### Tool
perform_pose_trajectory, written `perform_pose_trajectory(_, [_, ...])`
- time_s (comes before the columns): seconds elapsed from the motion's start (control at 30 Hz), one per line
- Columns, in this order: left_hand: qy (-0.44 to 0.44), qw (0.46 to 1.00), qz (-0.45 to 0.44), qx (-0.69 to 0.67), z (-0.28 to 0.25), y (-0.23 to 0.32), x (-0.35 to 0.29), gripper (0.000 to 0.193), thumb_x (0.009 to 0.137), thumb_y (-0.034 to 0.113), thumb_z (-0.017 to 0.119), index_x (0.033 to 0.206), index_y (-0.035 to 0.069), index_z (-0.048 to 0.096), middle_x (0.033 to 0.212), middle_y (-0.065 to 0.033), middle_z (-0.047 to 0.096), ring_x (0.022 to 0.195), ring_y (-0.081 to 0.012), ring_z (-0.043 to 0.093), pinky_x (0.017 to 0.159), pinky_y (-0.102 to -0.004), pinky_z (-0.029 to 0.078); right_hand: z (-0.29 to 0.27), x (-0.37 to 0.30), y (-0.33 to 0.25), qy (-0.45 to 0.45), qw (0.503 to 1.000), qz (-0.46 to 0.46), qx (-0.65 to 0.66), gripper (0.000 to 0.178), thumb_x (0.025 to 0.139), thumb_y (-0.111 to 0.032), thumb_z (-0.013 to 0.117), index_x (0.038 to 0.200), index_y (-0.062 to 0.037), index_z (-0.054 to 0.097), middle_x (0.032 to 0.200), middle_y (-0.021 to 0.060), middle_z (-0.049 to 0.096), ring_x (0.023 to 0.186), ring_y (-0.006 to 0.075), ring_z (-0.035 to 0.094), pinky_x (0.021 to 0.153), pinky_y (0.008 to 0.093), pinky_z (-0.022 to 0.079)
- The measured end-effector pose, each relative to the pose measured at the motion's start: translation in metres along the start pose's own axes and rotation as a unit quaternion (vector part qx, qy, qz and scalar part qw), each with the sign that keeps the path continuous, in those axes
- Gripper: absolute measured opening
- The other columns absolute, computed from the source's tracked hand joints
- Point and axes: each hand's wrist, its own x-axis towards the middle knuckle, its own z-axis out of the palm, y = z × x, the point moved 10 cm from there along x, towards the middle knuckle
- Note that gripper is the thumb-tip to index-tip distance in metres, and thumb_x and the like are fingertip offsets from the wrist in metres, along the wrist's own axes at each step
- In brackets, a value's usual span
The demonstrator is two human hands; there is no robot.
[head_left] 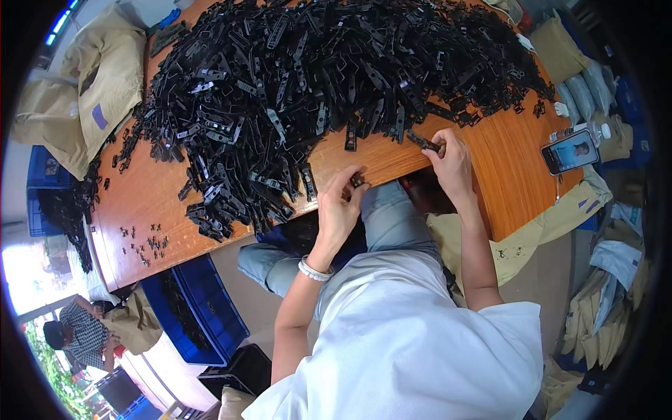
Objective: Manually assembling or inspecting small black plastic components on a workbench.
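At the table's front edge, my left hand (339,204) pinches a small black plastic piece (358,180) between thumb and fingers. Farther right, my right hand (453,165) grips one end of a long, narrow black plastic part (422,141), whose other end points toward the back left. The two hands are apart. Beyond them a large heap of similar black plastic parts (280,84) covers much of the wooden table (504,168). One loose slotted part (351,137) lies just in front of the heap, between my hands.
Several tiny black pieces (145,246) lie at the table's left. A phone (570,151) stands at the right edge. Blue crates (203,308) sit below left, beige sacks (112,77) at the far left. Brown packages (602,308) are stacked right. Another person (80,332) is at lower left.
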Motion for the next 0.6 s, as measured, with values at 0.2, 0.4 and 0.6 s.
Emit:
perform_pose_trajectory(0.2, [0.017,0.999,-0.021,-0.043,0.004,-0.003,-0.002,0.034,0.069,-0.003,0.067,0.101,0.002,0.059,0.068,-0.0016,0.051,0.056,-0.0059,0.043,0.050,-0.0181,0.037,0.027,-0.017,-0.039,-0.017,0.991,-0.118,0.059,0.027,0.067,0.002,0.069,0.077,-0.0007,0.045,0.070,0.0073,0.045,0.055,0.0142,0.046,0.050,0.0258,0.039])
perform_pose_trajectory(0.4, [-0.023,0.994,0.104,-0.026,0.007,0.019,0.003,0.035,0.069,-0.005,0.065,0.102,0.003,0.057,0.097,-0.0064,0.059,0.061,-0.0087,0.047,0.052,-0.0202,0.042,0.058,-0.025,-0.058,-0.042,0.985,-0.155,0.063,0.023,0.066,0.001,0.069,0.076,0.0015,0.048,0.073,0.0100,0.047,0.058,0.0211,0.053,0.050,0.0295,0.042])
perform_pose_trajectory(0.6, [-0.091,0.990,0.106,0.003,0.019,0.016,0.004,0.033,0.072,-0.007,0.060,0.102,0.003,0.055,0.114,-0.0093,0.054,0.074,-0.0135,0.057,0.059,-0.0240,0.047,0.058,-0.028,-0.067,-0.026,0.972,-0.206,0.107,0.017,0.071,0.005,0.063,0.087,0.0041,0.057,0.080,0.0097,0.052,0.058,0.0171,0.054,0.050,0.0256,0.041])
